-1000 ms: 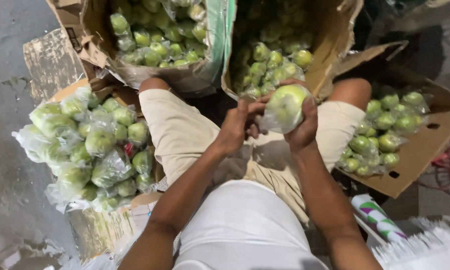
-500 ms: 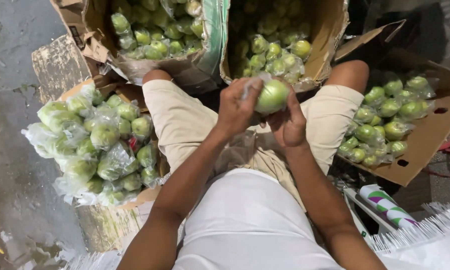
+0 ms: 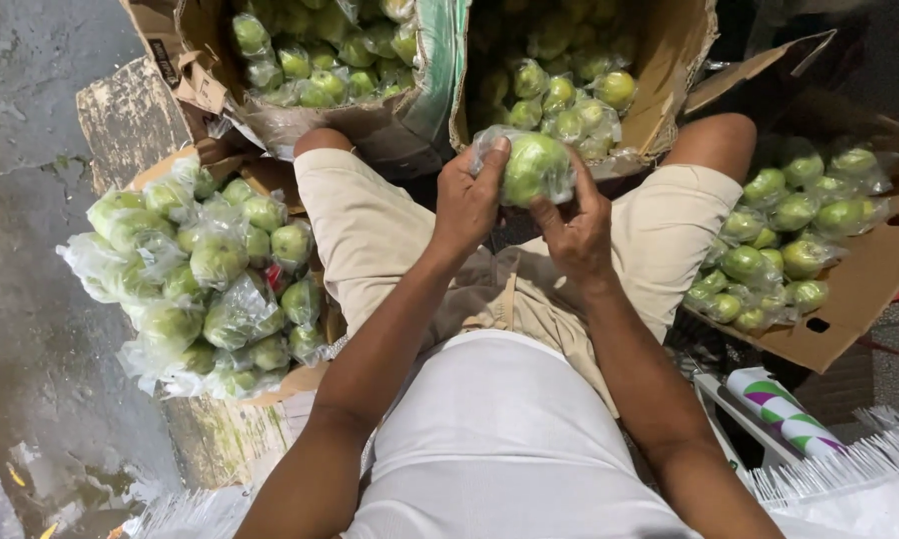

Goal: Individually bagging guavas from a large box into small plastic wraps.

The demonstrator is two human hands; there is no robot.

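Round green fruit (image 3: 531, 168) in crinkly clear plastic, both hands gripping.

The fruit (image 3: 535, 168) between the hands is smooth, glossy green, wrapped in thin, crinkled clear plastic film. Beyond it, the boxes (image 3: 681, 60) are matt brown cardboard, torn and creased. Below it, the shorts (image 3: 379, 225) are matt beige cloth. Left of the fruit, the floor (image 3: 30, 130) is rough, wet concrete.

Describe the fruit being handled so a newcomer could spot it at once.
Between the person's knees, in front of the right-hand upright box, both hands meet. The left hand and right hand hold one bagged green fruit, the only one outside a box.
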